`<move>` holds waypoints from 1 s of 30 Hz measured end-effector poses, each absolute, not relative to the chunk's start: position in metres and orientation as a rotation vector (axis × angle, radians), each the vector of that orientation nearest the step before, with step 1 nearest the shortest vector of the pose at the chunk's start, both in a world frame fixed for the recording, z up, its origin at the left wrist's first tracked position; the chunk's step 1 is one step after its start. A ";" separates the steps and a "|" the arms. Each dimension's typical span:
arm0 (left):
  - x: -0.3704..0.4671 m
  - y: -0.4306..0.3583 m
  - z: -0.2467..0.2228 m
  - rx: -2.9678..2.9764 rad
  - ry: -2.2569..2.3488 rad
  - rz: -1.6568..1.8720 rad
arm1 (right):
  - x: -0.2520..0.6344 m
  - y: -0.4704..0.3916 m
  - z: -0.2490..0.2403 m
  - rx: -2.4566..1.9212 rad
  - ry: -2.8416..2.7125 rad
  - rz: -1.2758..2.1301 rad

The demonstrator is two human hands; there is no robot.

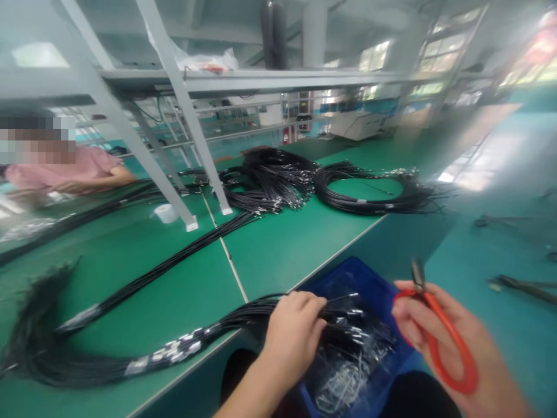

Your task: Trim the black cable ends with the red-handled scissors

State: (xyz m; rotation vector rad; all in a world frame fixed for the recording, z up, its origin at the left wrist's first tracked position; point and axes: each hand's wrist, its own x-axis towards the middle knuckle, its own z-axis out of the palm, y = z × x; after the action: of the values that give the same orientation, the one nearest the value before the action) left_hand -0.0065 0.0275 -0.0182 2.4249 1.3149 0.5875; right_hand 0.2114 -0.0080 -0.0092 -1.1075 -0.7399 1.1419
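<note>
My left hand (296,325) is closed around the end part of a bundle of black cables (243,314), close to their metal-tipped ends. The bundle runs left across the green table and curves back at the far left, with tape wrapped round it. In my right hand (461,331) is a pair of red-handled scissors (450,360), blades pointing up and away. My fingers pass through and around the handles. Below the cable ends sits a blue bin (361,273) holding pale, tangled scraps (343,383).
Several coiled black cables (357,206) lie farther back on the green table (278,249). Grey shelf posts (191,116) rise from the table on the left. A white roll (165,213) stands beside them. Another person (96,168) in a pink top sits at the far left.
</note>
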 end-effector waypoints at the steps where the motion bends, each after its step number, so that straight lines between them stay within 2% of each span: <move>1: -0.023 0.025 -0.016 2.422 1.404 0.567 | 0.214 -0.008 -0.011 -1.113 -0.733 1.130; 7: -0.116 0.016 -0.032 2.547 2.011 0.203 | 0.212 -0.009 -0.006 -1.075 -0.731 1.178; 11: -0.130 0.012 -0.034 2.655 2.023 0.204 | 0.208 -0.010 -0.002 -1.031 -0.763 1.189; 15: -0.113 0.009 -0.003 2.591 2.213 0.353 | 0.211 -0.012 0.002 -0.994 -0.717 1.121; 18: -0.094 0.014 0.026 2.425 1.862 -0.037 | 0.216 -0.011 0.009 -0.944 -0.639 1.000; 19: -0.088 0.018 0.035 2.374 1.788 -0.051 | 0.218 -0.011 0.011 -0.926 -0.608 0.959; 22: -0.082 0.029 0.058 2.244 1.853 0.293 | 0.225 -0.009 0.014 -0.861 -0.507 0.866; 24: -0.085 0.035 0.068 2.115 1.713 0.457 | 0.228 -0.007 0.010 -0.822 -0.459 0.861; 27: -0.096 0.045 0.077 1.877 1.425 0.491 | 0.227 -0.001 -0.001 -0.799 -0.418 0.940; 30: -0.106 0.053 0.084 1.782 1.323 0.530 | 0.220 0.006 -0.009 -0.793 -0.421 1.025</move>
State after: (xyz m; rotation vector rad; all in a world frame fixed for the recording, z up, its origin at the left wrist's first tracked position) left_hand -0.1061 0.0527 0.0839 1.7819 1.3235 0.5304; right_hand 0.2201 0.0057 -0.0090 -0.7935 -0.4210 1.0255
